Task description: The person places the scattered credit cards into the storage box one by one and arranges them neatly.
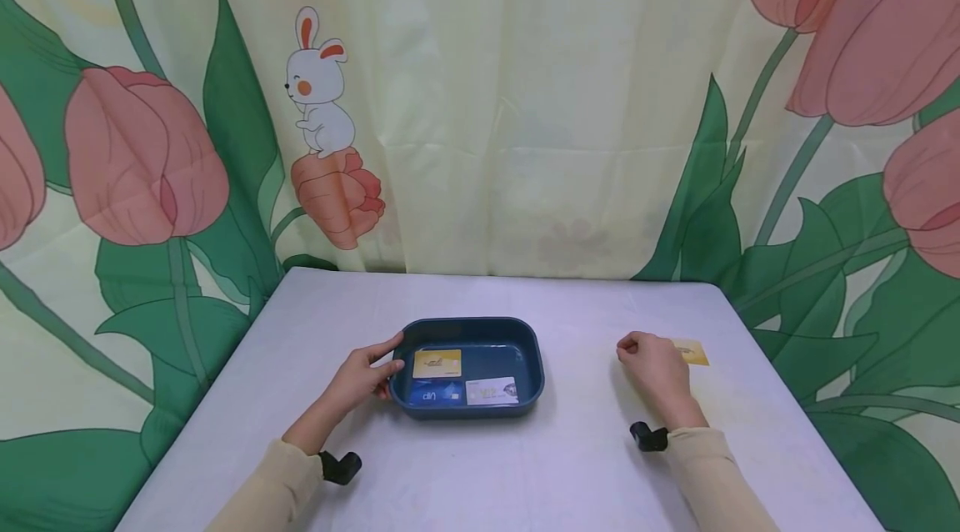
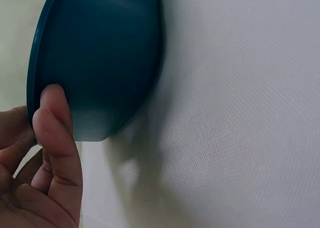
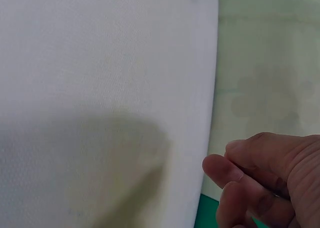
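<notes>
A dark blue rectangular tray (image 1: 467, 412) sits on the table in the head view. Inside it lie a gold card (image 1: 437, 363), a blue card (image 1: 436, 393) and a whitish card (image 1: 492, 391). My left hand (image 1: 362, 373) grips the tray's left rim; the left wrist view shows fingers against the outer wall of the tray (image 2: 100, 48). Over the table's right side is my right hand (image 1: 654, 365), its fingers loosely curled, with nothing visible between them in the right wrist view. Another gold card (image 1: 693, 352) lies beside it, partly hidden by this hand.
The white-covered table (image 1: 570, 465) carries the tray and the loose card. A curtain (image 1: 510, 98) printed with tulips and a rabbit hangs behind the table's far edge. Each wrist bears a small black camera (image 1: 341, 468).
</notes>
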Action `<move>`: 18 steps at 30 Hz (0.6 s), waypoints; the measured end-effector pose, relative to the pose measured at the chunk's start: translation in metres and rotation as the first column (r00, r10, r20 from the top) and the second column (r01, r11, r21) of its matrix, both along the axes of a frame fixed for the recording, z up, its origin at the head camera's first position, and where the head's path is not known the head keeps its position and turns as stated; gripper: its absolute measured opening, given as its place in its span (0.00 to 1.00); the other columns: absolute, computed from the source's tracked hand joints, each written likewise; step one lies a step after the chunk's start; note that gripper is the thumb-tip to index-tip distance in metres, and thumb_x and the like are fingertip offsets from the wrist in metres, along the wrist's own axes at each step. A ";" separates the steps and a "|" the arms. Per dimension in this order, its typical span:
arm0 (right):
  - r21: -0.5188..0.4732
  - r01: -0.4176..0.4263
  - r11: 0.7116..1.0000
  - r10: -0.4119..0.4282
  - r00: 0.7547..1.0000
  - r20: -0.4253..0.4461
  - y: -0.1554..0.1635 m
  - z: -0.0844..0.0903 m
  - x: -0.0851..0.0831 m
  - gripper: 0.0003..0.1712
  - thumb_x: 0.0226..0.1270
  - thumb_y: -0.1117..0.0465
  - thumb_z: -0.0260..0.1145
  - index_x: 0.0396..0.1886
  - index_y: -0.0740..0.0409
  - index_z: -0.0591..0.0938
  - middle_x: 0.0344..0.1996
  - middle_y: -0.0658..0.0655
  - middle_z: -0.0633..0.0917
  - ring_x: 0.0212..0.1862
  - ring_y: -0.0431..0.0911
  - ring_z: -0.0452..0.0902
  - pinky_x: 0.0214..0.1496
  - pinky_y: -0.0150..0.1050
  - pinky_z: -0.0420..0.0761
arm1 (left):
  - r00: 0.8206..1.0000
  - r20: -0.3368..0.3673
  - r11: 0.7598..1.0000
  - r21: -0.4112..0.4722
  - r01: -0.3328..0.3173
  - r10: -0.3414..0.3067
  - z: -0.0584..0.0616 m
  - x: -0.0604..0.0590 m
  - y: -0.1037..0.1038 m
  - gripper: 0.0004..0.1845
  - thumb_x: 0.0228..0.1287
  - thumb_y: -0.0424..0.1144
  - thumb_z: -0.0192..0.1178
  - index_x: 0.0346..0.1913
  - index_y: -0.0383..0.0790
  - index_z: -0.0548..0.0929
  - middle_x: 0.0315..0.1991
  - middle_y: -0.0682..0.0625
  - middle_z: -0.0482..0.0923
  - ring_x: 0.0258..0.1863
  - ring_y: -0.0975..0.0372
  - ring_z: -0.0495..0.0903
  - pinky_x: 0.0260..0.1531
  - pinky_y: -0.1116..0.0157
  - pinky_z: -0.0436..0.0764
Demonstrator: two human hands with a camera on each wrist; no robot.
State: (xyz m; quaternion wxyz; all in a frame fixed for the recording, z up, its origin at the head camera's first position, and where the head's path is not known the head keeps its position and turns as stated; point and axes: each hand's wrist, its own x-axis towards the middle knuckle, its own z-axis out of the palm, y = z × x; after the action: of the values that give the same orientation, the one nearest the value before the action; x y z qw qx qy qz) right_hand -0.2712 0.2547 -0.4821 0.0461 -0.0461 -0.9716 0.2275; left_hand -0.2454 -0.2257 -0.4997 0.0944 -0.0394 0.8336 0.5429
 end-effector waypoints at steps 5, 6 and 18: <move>0.008 0.023 1.000 -0.023 1.000 0.005 0.007 -0.002 0.000 0.11 0.71 0.58 0.64 0.43 0.59 0.89 0.37 0.57 0.90 0.40 0.53 0.83 0.37 0.48 0.79 | 1.000 0.002 1.000 0.003 0.002 -0.002 0.001 0.000 0.000 0.31 0.73 0.37 0.64 0.77 0.52 0.71 0.66 0.34 0.74 0.20 0.58 0.77 0.26 0.64 0.81; 0.008 0.029 1.000 -0.029 1.000 0.011 0.008 -0.002 0.000 0.12 0.71 0.58 0.64 0.44 0.59 0.89 0.38 0.58 0.90 0.41 0.53 0.83 0.37 0.49 0.79 | 1.000 0.002 1.000 0.004 0.002 -0.002 0.001 0.001 0.000 0.31 0.74 0.36 0.63 0.77 0.52 0.71 0.66 0.34 0.74 0.19 0.58 0.77 0.26 0.64 0.81; 0.040 0.053 0.998 -0.053 0.999 0.003 0.021 -0.008 0.003 0.15 0.71 0.57 0.65 0.47 0.62 0.87 0.45 0.65 0.89 0.47 0.62 0.82 0.50 0.58 0.74 | 1.000 -0.005 1.000 0.005 0.008 -0.008 0.001 0.002 -0.001 0.31 0.74 0.37 0.63 0.77 0.52 0.70 0.67 0.34 0.73 0.19 0.58 0.76 0.25 0.65 0.81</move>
State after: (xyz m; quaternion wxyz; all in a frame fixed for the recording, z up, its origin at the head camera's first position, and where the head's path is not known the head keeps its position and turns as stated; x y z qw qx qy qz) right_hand -0.2684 0.2759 -0.4899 0.0511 -0.0715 -0.9745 0.2067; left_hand -0.2434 -0.2262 -0.4982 0.0947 -0.0345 0.8326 0.5447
